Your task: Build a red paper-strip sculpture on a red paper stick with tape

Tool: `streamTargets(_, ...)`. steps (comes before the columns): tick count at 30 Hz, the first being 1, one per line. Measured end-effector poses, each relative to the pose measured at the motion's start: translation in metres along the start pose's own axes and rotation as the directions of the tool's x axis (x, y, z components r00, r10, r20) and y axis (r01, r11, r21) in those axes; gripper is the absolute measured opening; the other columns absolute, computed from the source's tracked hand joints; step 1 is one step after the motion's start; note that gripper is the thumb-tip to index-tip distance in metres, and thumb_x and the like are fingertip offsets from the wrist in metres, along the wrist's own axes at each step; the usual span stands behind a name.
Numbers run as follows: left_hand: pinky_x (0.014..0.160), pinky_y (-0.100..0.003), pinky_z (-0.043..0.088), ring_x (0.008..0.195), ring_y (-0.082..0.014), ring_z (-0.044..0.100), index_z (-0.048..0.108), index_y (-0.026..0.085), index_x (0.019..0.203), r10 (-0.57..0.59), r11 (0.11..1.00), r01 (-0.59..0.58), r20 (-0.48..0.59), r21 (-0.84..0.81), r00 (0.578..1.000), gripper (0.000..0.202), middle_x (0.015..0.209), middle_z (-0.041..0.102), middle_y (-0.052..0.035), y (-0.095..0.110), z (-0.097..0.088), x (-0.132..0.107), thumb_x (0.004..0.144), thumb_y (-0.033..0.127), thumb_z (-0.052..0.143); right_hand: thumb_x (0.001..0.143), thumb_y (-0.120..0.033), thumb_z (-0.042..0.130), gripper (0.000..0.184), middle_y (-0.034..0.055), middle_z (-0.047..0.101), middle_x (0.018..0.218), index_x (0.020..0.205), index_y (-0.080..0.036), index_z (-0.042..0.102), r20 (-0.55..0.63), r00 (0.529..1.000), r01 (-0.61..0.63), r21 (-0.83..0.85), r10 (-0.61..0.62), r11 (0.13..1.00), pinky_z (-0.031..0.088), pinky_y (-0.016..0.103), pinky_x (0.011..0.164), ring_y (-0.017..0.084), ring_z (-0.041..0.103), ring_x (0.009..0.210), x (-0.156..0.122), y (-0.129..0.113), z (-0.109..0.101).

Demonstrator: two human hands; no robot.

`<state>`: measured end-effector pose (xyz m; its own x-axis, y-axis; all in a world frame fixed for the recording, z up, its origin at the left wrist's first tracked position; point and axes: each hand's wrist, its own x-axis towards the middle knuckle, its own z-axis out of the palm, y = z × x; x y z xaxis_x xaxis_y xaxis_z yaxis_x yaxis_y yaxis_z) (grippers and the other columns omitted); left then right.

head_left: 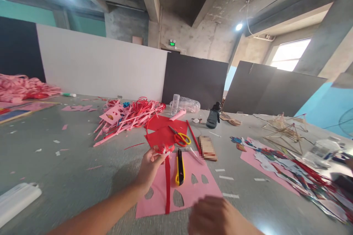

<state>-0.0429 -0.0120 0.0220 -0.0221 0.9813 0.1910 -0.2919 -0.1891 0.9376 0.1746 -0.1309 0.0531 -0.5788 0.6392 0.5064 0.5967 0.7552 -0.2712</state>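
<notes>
Fingers of my left hand [150, 163] pinch a long red strip [167, 187] that hangs down over a pink sheet [154, 205] with cut-out holes. A small red and white curled piece sits at the pinched end, its shape unclear. My right hand [211, 213] is blurred by motion at the sheet's lower right edge; its fingers are smeared. On the pink sheet lies a yellow and black utility knife [180, 169]. Scissors with yellow handles [180, 137] rest on red sheets [160, 126] beyond my left hand, beside a red stick-like strip [193, 136].
Pink and red strips [135, 117] are heaped at the back left. A dark bottle [213, 116], a clear cylinder [175, 104] and a pixelated flat object [207, 148] stand or lie ahead. Coloured cut-outs [278, 167] and stick frames [289, 132] are at right, a white roll [18, 202] at left.
</notes>
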Motion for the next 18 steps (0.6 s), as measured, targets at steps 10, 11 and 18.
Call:
streamTargets(10, 0.064, -0.028, 0.051, 0.069, -0.0203, 0.068, 0.069, 0.019, 0.085, 0.101, 0.992, -0.089, -0.150, 0.087, 0.984, 0.028, 0.077, 0.075, -0.0035, -0.007, -0.011, 0.020, 0.070, 0.040, 0.079, 0.092, -0.018, 0.054, 0.014, 0.0004, 0.066, 0.064, 0.090, -0.025, 0.066, -0.305, 0.921, -0.212, 0.131, 0.243, 0.968, 0.038, 0.029, 0.054, 0.019, 0.059, 0.054, 0.112, 0.094, 0.075)
streamTargets(11, 0.065, -0.029, 0.051, 0.070, -0.0204, 0.068, 0.069, 0.019, 0.085, 0.098, 0.992, -0.087, -0.129, 0.090, 0.987, 0.026, 0.078, 0.075, -0.0036, -0.008, -0.011, 0.019, 0.071, 0.039, 0.078, 0.093, -0.020, 0.054, 0.014, -0.0019, 0.063, 0.059, 0.089, -0.026, 0.065, -0.297, 0.918, -0.221, 0.165, 0.262, 0.961, 0.037, 0.028, 0.053, 0.018, 0.056, 0.050, 0.106, 0.098, 0.081)
streamTargets(18, 0.067, -0.029, 0.053, 0.074, -0.0209, 0.070, 0.068, 0.019, 0.090, 0.074, 0.994, -0.064, -0.124, 0.084, 0.990, 0.027, 0.084, 0.075, -0.0041, -0.007, -0.002, 0.011, 0.072, 0.036, 0.078, 0.095, -0.025, 0.051, 0.016, 0.0028, 0.070, 0.073, 0.093, -0.026, 0.067, -0.374, 0.850, -0.272, 0.291, 0.371, 0.917, 0.041, 0.030, 0.059, 0.021, 0.063, 0.062, 0.098, 0.095, 0.086)
